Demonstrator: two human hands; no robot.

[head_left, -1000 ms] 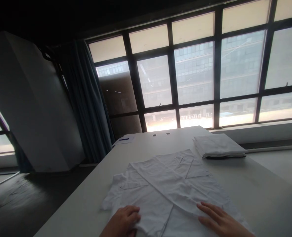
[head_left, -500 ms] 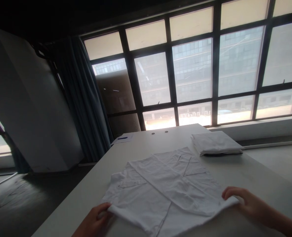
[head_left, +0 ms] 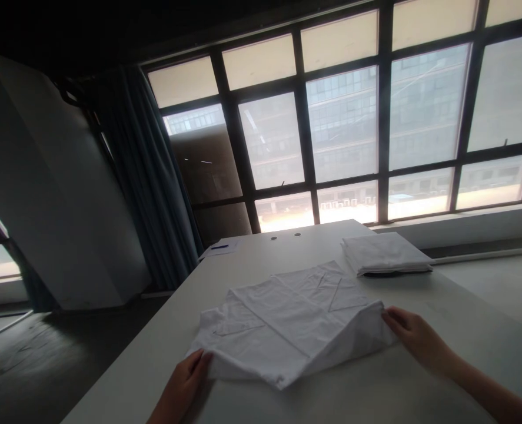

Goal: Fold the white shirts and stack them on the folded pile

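A white garment [head_left: 282, 318] with pocket seams and a long middle seam, like a lab coat, lies spread on the white table. My left hand [head_left: 182, 380] pinches its near left edge between thumb and fingers. At the right, my right hand [head_left: 408, 333] grips the other edge and holds it raised off the tabletop. The near border is folded upward between the hands and dips to a point at the middle. The fingertips are partly hidden by the cloth.
A folded stack of white cloth [head_left: 386, 253] sits on the right of the white table [head_left: 340, 388]. At the far left corner lies paper with a blue pen [head_left: 219, 247]. Two round holes are near the far edge. Beyond are a blue curtain [head_left: 150, 176] and windows.
My right hand has moved away from me and a little left, lifting the garment's edge. My left hand has shifted slightly right and forward. The near border is now folded further over.
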